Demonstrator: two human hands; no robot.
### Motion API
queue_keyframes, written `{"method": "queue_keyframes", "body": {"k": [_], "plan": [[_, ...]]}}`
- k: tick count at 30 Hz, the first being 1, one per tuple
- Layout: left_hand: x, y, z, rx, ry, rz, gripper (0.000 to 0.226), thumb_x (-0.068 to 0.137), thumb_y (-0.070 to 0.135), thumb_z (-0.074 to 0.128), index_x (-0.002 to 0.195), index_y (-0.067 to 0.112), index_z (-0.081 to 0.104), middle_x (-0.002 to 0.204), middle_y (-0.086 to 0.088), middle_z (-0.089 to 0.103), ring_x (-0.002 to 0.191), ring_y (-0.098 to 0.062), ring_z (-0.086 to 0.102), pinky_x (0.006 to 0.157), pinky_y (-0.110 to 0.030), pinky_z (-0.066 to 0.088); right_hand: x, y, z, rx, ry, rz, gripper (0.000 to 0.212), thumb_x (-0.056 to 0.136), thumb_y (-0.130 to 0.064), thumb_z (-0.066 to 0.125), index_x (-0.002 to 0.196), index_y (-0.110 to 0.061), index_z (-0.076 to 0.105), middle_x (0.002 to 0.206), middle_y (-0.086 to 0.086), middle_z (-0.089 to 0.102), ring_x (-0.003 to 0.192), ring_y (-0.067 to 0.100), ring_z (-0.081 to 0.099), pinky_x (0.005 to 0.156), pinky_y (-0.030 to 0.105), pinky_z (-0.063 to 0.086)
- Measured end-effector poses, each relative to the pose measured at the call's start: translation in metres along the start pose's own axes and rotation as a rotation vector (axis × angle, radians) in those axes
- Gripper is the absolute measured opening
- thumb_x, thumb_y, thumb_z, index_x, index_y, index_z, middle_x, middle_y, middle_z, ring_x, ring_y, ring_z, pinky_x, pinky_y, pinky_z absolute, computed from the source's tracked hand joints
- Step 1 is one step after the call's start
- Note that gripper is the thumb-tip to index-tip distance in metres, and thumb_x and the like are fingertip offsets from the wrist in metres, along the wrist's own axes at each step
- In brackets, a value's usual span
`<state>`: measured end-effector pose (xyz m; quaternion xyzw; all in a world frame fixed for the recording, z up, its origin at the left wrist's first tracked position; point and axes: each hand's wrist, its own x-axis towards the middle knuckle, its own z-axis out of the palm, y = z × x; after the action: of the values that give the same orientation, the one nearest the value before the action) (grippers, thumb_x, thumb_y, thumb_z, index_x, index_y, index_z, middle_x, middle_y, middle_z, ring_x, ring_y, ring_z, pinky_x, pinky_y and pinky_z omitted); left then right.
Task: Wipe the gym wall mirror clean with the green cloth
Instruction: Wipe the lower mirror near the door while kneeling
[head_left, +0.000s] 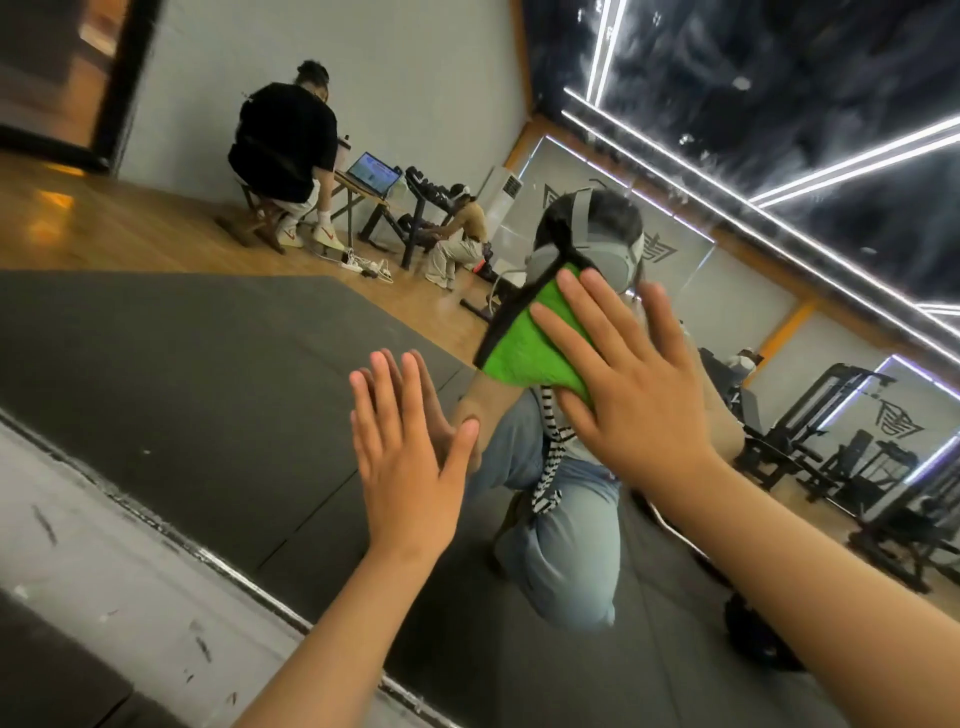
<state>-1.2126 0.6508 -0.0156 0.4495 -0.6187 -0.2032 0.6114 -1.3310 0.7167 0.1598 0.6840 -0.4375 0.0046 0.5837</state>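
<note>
Flat on mirror (208, 389), just right of frame centre: cloth (524, 348), long axis steep, running from lower left to upper right, top corner pointing toward upper right. Pinned under right hand (639, 395), fingers straight and spread, clasping nothing, palm over the lower right edge. At lower centre, near but apart: left hand (410, 457), fingers straight and close together, flat against the glass. Reflected: kneeling person (566, 545) in jeans, seated person (283, 140) at laptop (374, 174) upper left, weight machines (831, 441) at right
</note>
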Motion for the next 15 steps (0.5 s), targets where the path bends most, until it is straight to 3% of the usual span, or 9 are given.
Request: {"method": "queue_keyframes", "body": {"k": [2, 6, 9, 12, 15], "plan": [[0.000, -0.004, 0.000, 0.031, -0.006, 0.006, 0.083, 0.094, 0.070, 0.018, 0.156, 0.027, -0.017, 0.162, 0.003, -0.026, 0.149, -0.013, -0.027, 0.122, -0.040, -0.007, 0.001, 0.021, -0.007, -0.033, 0.024, 0.026, 0.060, 0.097, -0.038, 0.046, 0.154, -0.021, 0.038, 0.162, 0.005, 0.030, 0.151, 0.022, 0.023, 0.123, 0.050, 0.007], [0.001, -0.002, 0.002, 0.047, -0.012, -0.010, 0.085, 0.093, 0.072, 0.013, 0.157, 0.023, -0.016, 0.162, 0.002, -0.027, 0.149, -0.015, -0.027, 0.121, -0.039, -0.009, 0.035, 0.034, -0.014, 0.000, 0.093, 0.287, 0.062, 0.095, -0.039, 0.043, 0.153, -0.018, 0.039, 0.162, 0.008, 0.029, 0.152, 0.025, 0.020, 0.123, 0.047, 0.002], [0.001, -0.001, 0.001, 0.021, -0.005, -0.009, 0.086, 0.093, 0.072, 0.014, 0.157, 0.023, -0.015, 0.162, 0.002, -0.027, 0.149, -0.014, -0.027, 0.121, -0.038, -0.010, 0.038, 0.020, -0.010, 0.011, 0.059, 0.223, 0.063, 0.094, -0.037, 0.047, 0.154, -0.018, 0.037, 0.163, 0.008, 0.027, 0.152, 0.026, 0.018, 0.124, 0.049, 0.004], [0.003, -0.001, 0.001, 0.017, -0.010, -0.007, 0.086, 0.092, 0.072, 0.015, 0.157, 0.023, -0.015, 0.162, 0.003, -0.027, 0.148, -0.013, -0.028, 0.121, -0.038, -0.011, 0.024, 0.040, -0.019, -0.065, 0.007, 0.074, 0.062, 0.096, -0.039, 0.044, 0.154, -0.020, 0.036, 0.162, 0.007, 0.030, 0.151, 0.023, 0.021, 0.124, 0.043, -0.004], [0.003, 0.000, 0.000, 0.030, -0.020, -0.009, 0.087, 0.092, 0.072, 0.014, 0.156, 0.022, -0.015, 0.162, 0.000, -0.025, 0.148, -0.013, -0.029, 0.121, -0.037, -0.011, 0.032, 0.075, -0.033, -0.087, 0.062, 0.277, 0.061, 0.098, -0.041, 0.042, 0.155, -0.020, 0.035, 0.163, 0.006, 0.027, 0.152, 0.021, 0.019, 0.122, 0.036, -0.012]]}}
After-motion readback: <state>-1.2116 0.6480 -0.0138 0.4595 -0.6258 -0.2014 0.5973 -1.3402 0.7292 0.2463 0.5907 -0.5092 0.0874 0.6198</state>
